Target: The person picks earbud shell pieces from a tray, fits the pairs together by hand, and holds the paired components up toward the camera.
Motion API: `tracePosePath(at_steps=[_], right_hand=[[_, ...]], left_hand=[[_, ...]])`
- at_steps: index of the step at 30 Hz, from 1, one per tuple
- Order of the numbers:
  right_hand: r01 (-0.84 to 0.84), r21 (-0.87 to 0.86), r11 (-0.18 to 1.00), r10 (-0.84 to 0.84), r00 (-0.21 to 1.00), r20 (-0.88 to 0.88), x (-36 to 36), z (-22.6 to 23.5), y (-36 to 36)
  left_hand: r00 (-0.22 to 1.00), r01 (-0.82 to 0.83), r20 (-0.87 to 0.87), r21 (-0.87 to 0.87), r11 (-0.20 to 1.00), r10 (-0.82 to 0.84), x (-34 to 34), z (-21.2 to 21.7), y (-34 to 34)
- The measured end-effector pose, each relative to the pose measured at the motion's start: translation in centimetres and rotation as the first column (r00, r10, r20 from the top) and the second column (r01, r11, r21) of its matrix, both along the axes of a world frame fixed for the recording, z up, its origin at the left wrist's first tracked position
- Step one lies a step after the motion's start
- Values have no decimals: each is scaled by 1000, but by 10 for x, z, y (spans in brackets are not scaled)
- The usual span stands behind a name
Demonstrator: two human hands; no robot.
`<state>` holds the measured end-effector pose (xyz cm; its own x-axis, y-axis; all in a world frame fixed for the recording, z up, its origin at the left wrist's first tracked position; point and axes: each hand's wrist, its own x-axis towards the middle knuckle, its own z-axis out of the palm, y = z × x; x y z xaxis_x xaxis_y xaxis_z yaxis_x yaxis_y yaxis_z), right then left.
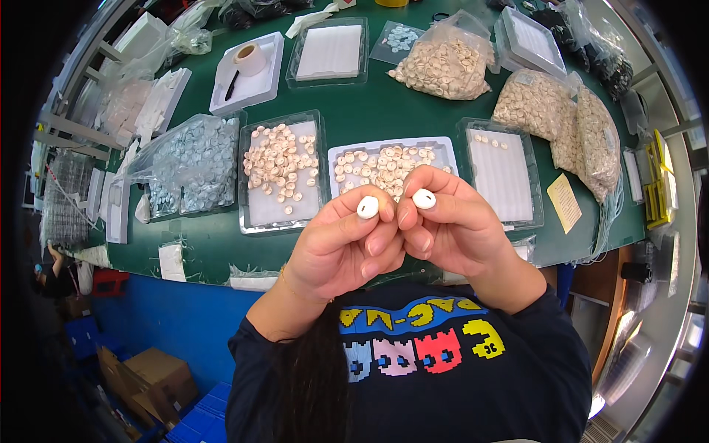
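Note:
Held up in front of my chest, my left hand (343,240) pinches a small white earbud shell (368,207) with a dark slot, thumb against fingers. A matching earbud shell (424,198) sits between the thumb and forefinger of my right hand (461,232). Both hands are close together, with fingertips almost meeting; the two shells stay apart. Just beyond them lies a white tray (447,150) of loose cream round parts, partly hidden by my fingers. Left of it, a clear plastic tray (258,210) carries a heap of similar parts. The right-hand tray (498,181) has several parts along its far end.
A bag of light blue parts (196,162) lies at the left. Bags of cream parts (447,65) stand at the far right. Farther back are a tape roll (249,59), a black pen (233,85) and a lined tray (329,52). A yellowish paper (565,203) lies right.

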<state>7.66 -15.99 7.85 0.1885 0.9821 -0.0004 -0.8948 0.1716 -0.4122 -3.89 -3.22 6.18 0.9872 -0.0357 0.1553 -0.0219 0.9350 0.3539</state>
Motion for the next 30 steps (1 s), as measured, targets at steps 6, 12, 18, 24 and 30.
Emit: tracePosePath(at_steps=[6, 12, 18, 24, 30], right_hand=[[-23, -1, 1000, 23, 999, -49, 1, 0, 1], [-33, 16, 999, 34, 998, -60, 2, -4, 1], [148, -27, 989, -138, 963, 230, 4, -6, 2], [460, 224, 859, -198, -105, 975, 5, -24, 12], [577, 196, 793, -158, -115, 981, 30, -42, 11]], left_hand=[[999, 32, 16, -36, 999, -32, 1, 0, 1], [1000, 21, 15, -29, 999, -21, 2, -1, 1], [995, -65, -59, 220, 973, 80, 1, -8, 9], [929, -25, -360, 175, 984, 88, 6, -35, 14], [739, -422, -245, 557, 715, 627, -1, -64, 72]])
